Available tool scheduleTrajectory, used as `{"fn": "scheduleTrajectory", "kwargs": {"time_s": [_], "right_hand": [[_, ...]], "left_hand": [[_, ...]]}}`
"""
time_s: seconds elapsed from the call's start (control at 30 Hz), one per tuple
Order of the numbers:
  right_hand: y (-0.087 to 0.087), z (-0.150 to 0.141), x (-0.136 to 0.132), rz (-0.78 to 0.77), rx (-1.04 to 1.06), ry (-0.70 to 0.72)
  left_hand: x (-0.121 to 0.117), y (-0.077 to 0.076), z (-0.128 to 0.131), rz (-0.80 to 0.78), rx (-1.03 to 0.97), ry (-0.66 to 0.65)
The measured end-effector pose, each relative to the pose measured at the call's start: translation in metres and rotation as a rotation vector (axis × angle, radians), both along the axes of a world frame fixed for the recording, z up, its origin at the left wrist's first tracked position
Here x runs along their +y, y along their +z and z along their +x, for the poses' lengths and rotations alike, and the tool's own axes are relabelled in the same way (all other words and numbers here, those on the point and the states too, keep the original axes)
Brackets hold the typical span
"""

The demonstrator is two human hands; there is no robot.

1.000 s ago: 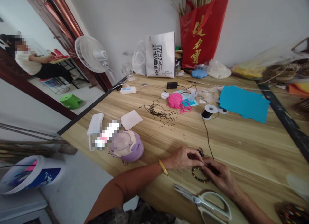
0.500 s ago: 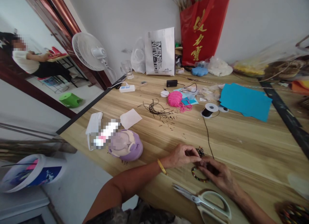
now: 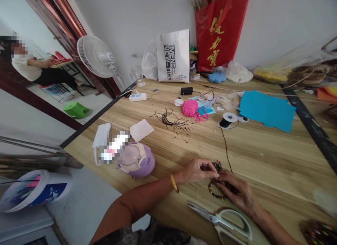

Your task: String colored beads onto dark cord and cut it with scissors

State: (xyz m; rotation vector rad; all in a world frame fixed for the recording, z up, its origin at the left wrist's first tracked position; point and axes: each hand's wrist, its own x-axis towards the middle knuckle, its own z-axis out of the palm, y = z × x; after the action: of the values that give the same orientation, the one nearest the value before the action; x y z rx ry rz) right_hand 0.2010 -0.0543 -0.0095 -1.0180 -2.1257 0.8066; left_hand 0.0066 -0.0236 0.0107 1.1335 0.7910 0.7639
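Over the near part of the table, my left hand [image 3: 201, 170] is closed, thumb and forefinger pinched at the end of a beaded bracelet [image 3: 214, 192]. My right hand [image 3: 235, 188] is closed on the same bracelet, its fingertips meeting the left ones. The strand of small multicoloured beads loops below the fingers; its join is hidden by them. A small heap of dark beads [image 3: 217, 165] lies just behind my fingertips. Black cord [image 3: 226, 150] runs from a spool [image 3: 228, 120] down to my right hand. Scissors [image 3: 214, 218] with pale handles lie in front, blades parted.
Cut black cords [image 3: 168, 120], a pink yarn ball [image 3: 190, 108] and blue sheets [image 3: 267, 111] lie farther back. A purple-lidded container [image 3: 139, 160] stands at the left. More beads [image 3: 319, 232] sit at the lower right. A person [image 3: 28, 65] sits beyond the doorway.
Both hands stay together at the bracelet with only slight finger movement. The whole view has shifted very slightly; the things on the table lie as before.
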Motion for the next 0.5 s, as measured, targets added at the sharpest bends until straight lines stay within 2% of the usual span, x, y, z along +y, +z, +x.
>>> {"fn": "scheduleTrajectory", "kwargs": {"time_s": [0.13, 0.37, 0.5], "right_hand": [[-0.0004, 0.0004, 0.0011, 0.000, -0.001, 0.041], [-0.0009, -0.0005, -0.0015, -0.058, -0.034, -0.015], [-0.0003, -0.0008, -0.0010, -0.069, -0.050, 0.015]], "left_hand": [[-0.0008, 0.0017, -0.0002, 0.009, 0.028, 0.005], [-0.0003, -0.0008, -0.0008, 0.043, 0.021, -0.012], [0.0002, -0.0020, -0.0009, 0.044, 0.028, -0.010]]}}
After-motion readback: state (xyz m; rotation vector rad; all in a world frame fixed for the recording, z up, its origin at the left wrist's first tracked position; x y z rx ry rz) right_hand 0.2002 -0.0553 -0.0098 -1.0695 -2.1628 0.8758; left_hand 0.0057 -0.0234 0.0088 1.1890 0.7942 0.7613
